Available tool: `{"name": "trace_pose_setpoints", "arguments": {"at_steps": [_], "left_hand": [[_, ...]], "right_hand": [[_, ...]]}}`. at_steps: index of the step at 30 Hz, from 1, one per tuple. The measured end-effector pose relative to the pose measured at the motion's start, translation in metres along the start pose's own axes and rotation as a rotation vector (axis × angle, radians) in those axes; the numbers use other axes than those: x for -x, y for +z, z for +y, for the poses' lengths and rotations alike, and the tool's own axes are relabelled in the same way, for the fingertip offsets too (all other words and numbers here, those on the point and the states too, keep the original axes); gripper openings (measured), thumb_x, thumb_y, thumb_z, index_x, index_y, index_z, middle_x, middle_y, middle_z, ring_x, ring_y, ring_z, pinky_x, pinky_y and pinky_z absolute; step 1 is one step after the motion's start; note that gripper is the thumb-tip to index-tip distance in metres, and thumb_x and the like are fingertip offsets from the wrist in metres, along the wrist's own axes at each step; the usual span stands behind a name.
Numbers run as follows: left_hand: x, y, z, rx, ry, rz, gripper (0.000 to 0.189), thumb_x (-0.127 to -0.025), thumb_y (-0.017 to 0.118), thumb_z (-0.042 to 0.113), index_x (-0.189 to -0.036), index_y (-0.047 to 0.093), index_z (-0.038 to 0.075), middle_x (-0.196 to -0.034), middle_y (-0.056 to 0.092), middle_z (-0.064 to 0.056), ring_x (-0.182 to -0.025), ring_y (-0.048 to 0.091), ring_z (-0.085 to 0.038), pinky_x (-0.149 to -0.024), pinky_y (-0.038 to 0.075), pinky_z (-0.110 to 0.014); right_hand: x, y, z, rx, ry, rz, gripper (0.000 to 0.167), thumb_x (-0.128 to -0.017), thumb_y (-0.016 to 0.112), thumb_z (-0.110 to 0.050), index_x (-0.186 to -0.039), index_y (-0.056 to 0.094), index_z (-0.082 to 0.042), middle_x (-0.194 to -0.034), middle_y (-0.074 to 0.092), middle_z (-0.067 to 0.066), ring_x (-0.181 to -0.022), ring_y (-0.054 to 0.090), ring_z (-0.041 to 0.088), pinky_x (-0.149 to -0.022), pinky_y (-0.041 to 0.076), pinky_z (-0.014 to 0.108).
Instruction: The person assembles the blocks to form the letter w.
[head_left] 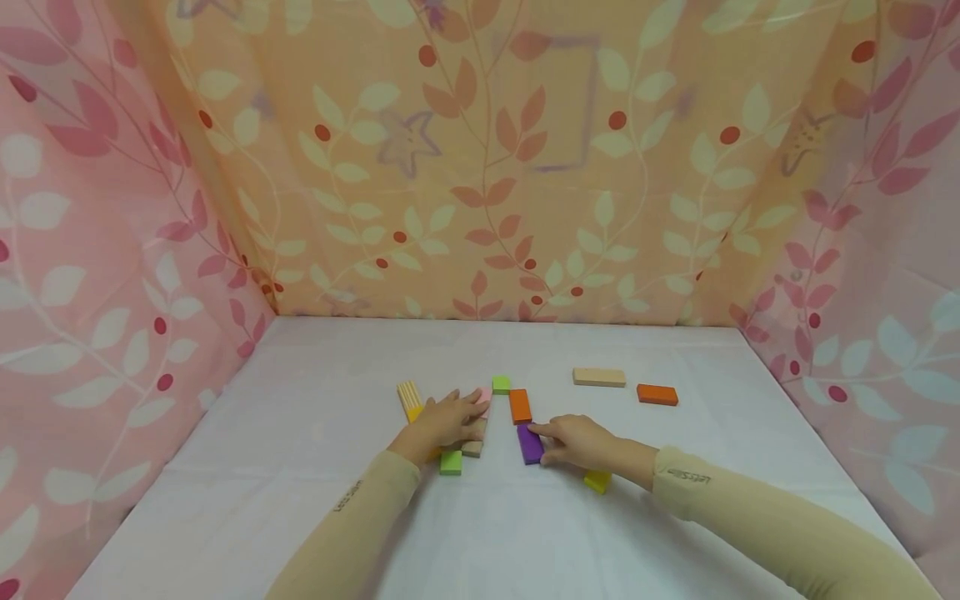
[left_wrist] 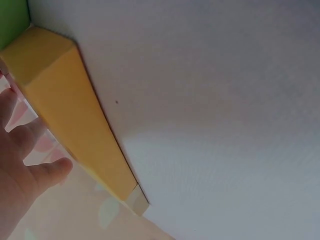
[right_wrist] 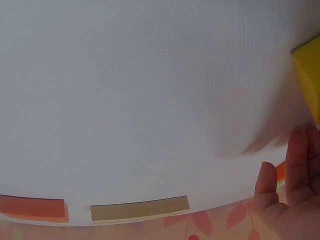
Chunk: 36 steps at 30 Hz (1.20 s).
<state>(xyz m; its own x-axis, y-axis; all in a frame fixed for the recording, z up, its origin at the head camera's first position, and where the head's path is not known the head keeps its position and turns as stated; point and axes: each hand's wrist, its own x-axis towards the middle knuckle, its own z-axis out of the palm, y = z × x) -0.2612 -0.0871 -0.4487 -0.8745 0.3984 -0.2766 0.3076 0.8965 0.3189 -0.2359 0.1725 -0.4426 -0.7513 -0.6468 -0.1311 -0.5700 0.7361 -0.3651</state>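
My left hand (head_left: pixel 444 423) lies over a left-hand row of blocks, its fingertips on a pink block (head_left: pixel 485 402) and its thumb by a plain wooden block (head_left: pixel 472 449). Partly under that hand is a yellow-orange block (left_wrist: pixel 80 120), with a light green block (head_left: pixel 451 463) at its near end. My right hand (head_left: pixel 579 442) touches the right side of a purple block (head_left: pixel 530 445) with an extended index finger and the thumb. An orange block (head_left: pixel 521 407) sits just beyond the purple one. A small green block (head_left: pixel 501 385) tops the gap between the rows.
A yellow block (head_left: pixel 597 482) lies under the right wrist. Farther right are a plain wooden block (head_left: pixel 599 377) and another orange block (head_left: pixel 657 395). A striped block (head_left: pixel 409 398) lies left of the left hand. Patterned curtains (head_left: pixel 487 208) enclose the white table (head_left: pixel 300 500).
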Motion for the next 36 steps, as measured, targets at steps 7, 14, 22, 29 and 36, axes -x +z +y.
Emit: {"name": "trace_pose_setpoints", "arguments": {"at_steps": [7, 14, 22, 29, 36], "left_hand": [[0.0027, -0.0029, 0.0037, -0.017, -0.002, -0.002, 0.064, -0.092, 0.062, 0.043, -0.149, 0.041, 0.025, -0.159, 0.025, 0.004, -0.146, 0.018, -0.033, -0.111, 0.011, -0.064], [0.0044, -0.0041, 0.0052, -0.026, 0.001, 0.003, 0.063, -0.092, 0.062, 0.043, -0.149, 0.041, 0.024, -0.159, 0.026, 0.003, -0.146, 0.019, -0.034, -0.111, 0.012, -0.064], [-0.0009, 0.0, 0.0021, -0.052, 0.003, 0.01, 0.065, -0.09, 0.062, 0.046, -0.148, 0.042, 0.026, -0.158, 0.027, 0.004, -0.146, 0.019, -0.033, -0.11, 0.013, -0.065], [0.0008, -0.0014, 0.0038, -0.061, 0.02, 0.021, 0.064, -0.09, 0.063, 0.046, -0.147, 0.045, 0.024, -0.158, 0.029, 0.003, -0.146, 0.019, -0.034, -0.11, 0.015, -0.066], [0.0004, -0.0017, 0.0027, -0.045, 0.03, 0.015, 0.063, -0.09, 0.063, 0.044, -0.147, 0.045, 0.022, -0.158, 0.029, 0.001, -0.146, 0.017, -0.033, -0.111, 0.014, -0.064]], "right_hand": [[-0.0055, -0.0003, -0.0017, -0.013, 0.015, 0.005, 0.054, -0.085, 0.076, -0.025, -0.134, 0.06, -0.008, -0.071, 0.049, -0.008, -0.069, 0.046, 0.012, -0.063, 0.04, 0.027], [-0.0058, -0.0001, -0.0035, 0.013, 0.002, 0.017, 0.055, -0.084, 0.077, -0.025, -0.133, 0.061, -0.007, -0.063, 0.041, -0.007, -0.063, 0.042, 0.009, -0.06, 0.038, 0.024], [-0.0058, -0.003, -0.0075, 0.015, 0.014, 0.003, 0.056, -0.084, 0.076, -0.027, -0.134, 0.06, -0.006, -0.06, 0.039, -0.007, -0.061, 0.041, 0.009, -0.061, 0.038, 0.025], [-0.0064, -0.003, -0.008, 0.024, 0.045, -0.004, 0.057, -0.085, 0.076, -0.027, -0.135, 0.059, -0.007, -0.06, 0.04, -0.006, -0.061, 0.041, 0.01, -0.062, 0.039, 0.026], [-0.0061, -0.0033, -0.01, -0.018, 0.087, -0.015, 0.057, -0.086, 0.076, -0.024, -0.138, 0.056, -0.011, -0.062, 0.041, -0.004, -0.061, 0.042, 0.011, -0.059, 0.037, 0.025]]}}
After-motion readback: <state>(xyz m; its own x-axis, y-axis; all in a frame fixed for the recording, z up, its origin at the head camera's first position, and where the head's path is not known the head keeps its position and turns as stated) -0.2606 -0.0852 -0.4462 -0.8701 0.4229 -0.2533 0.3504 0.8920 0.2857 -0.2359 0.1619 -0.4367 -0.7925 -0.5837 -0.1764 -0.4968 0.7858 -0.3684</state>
